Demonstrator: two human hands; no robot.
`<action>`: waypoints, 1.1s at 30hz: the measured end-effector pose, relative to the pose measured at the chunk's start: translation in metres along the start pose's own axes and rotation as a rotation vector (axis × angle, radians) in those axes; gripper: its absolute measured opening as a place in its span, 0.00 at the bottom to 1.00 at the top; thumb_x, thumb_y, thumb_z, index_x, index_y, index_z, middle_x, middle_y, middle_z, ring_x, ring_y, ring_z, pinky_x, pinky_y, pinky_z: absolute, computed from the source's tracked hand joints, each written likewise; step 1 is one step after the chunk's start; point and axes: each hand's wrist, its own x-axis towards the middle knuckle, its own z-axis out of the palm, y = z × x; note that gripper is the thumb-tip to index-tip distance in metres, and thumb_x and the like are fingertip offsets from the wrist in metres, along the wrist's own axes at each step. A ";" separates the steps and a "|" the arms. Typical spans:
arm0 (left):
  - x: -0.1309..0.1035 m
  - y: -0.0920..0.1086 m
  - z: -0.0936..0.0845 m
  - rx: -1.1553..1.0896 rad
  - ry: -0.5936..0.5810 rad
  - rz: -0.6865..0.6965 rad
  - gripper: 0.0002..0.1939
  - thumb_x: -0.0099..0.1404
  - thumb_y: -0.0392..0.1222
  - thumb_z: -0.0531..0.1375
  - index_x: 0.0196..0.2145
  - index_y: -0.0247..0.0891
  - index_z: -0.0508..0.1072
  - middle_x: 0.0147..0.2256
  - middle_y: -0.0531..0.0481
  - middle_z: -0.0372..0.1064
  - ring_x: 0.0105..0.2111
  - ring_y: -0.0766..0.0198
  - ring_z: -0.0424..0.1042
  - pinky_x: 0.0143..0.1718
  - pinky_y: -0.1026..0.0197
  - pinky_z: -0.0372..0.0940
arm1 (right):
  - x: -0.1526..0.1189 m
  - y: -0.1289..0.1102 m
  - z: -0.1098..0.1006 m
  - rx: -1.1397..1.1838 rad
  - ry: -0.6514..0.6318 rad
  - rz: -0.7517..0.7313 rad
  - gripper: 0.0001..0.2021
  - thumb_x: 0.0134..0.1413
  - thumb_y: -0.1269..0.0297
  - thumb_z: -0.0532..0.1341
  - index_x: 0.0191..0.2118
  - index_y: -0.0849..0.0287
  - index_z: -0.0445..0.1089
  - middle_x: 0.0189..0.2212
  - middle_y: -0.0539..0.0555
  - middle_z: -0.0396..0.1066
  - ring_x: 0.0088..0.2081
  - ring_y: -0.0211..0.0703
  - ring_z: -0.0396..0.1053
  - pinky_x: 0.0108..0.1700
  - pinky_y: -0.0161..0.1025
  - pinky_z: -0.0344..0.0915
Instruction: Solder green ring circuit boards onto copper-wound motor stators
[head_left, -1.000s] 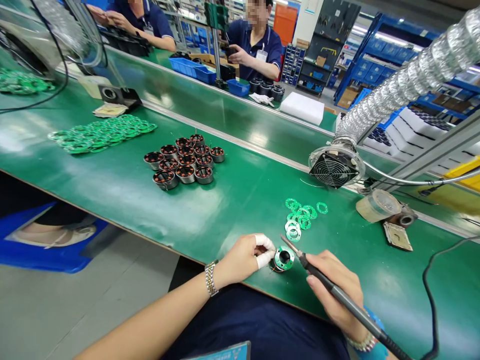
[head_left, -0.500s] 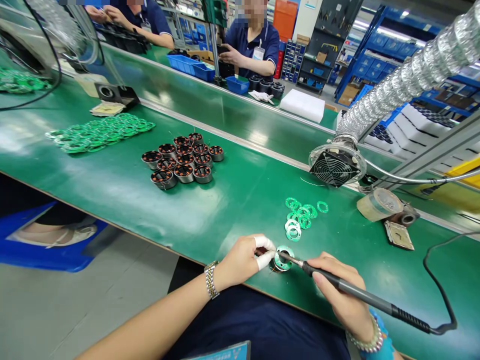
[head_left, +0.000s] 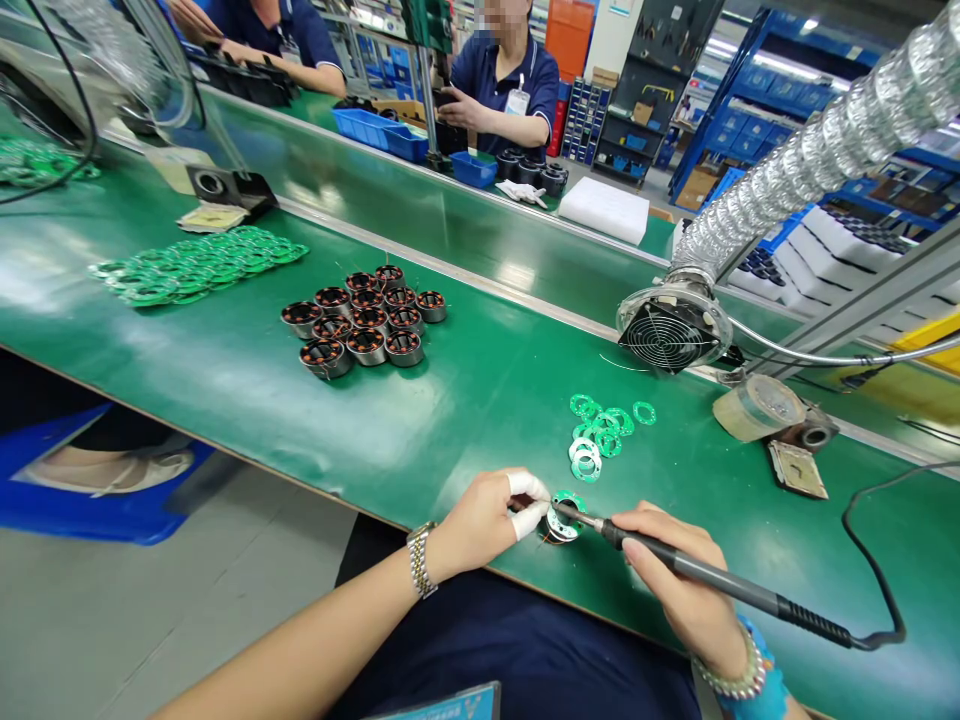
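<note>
A motor stator (head_left: 556, 532) with a green ring-shaped circuit board (head_left: 576, 500) on top stands near the table's front edge. At its left side is my left hand (head_left: 491, 515), thumb and index finger in white finger covers and closed in a pinch against the stator's edge. Any wire between those fingertips is too small to make out. My right hand (head_left: 686, 570) grips a soldering iron (head_left: 720, 580) like a pen. The iron's tip reaches the board close to my left fingertips. Just beyond lie several loose green ring boards (head_left: 604, 430).
Several stators (head_left: 367, 320) stand grouped left of centre, beside a heap of ring boards (head_left: 199, 265). A fume fan (head_left: 667, 335) on a foil duct (head_left: 810, 135), a round tub (head_left: 759, 408) and a soldering sponge (head_left: 799, 470) are at right. Two co-workers sit across the bench.
The stator and its ring board have tilted slightly, with a brighter glint on the board. The soldering iron and my right hand have shifted a little left. My left hand keeps its pinch.
</note>
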 end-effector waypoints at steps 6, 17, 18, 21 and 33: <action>0.000 0.000 -0.001 0.008 -0.007 -0.004 0.06 0.58 0.34 0.55 0.27 0.35 0.72 0.26 0.51 0.70 0.26 0.68 0.68 0.29 0.68 0.62 | 0.001 0.001 0.001 0.012 -0.015 -0.017 0.07 0.53 0.67 0.60 0.39 0.49 0.71 0.31 0.45 0.76 0.32 0.37 0.73 0.50 0.39 0.64; 0.000 -0.002 0.001 -0.020 0.016 -0.004 0.05 0.58 0.34 0.55 0.27 0.34 0.71 0.25 0.51 0.70 0.25 0.68 0.68 0.28 0.68 0.63 | 0.001 -0.005 -0.003 0.045 0.045 -0.041 0.08 0.53 0.70 0.59 0.39 0.52 0.71 0.31 0.50 0.75 0.36 0.42 0.72 0.32 0.33 0.68; 0.000 -0.002 0.001 -0.022 0.017 -0.003 0.05 0.58 0.34 0.55 0.27 0.34 0.71 0.26 0.51 0.70 0.25 0.68 0.68 0.28 0.68 0.63 | 0.000 -0.005 -0.003 0.039 0.043 -0.043 0.08 0.53 0.70 0.59 0.39 0.52 0.71 0.31 0.50 0.75 0.36 0.42 0.72 0.33 0.34 0.68; 0.000 -0.004 0.002 -0.020 0.013 0.004 0.06 0.58 0.34 0.55 0.27 0.34 0.72 0.26 0.50 0.70 0.26 0.68 0.68 0.28 0.68 0.63 | 0.001 -0.001 0.000 0.039 0.043 -0.051 0.10 0.55 0.69 0.58 0.43 0.53 0.69 0.30 0.50 0.74 0.33 0.40 0.72 0.36 0.36 0.69; -0.025 -0.011 -0.004 -0.016 0.015 0.060 0.09 0.63 0.36 0.53 0.40 0.38 0.71 0.36 0.48 0.72 0.34 0.65 0.71 0.38 0.63 0.65 | 0.021 0.016 0.031 0.015 -0.246 -0.155 0.17 0.55 0.69 0.58 0.51 0.55 0.60 0.44 0.57 0.69 0.44 0.42 0.69 0.47 0.38 0.67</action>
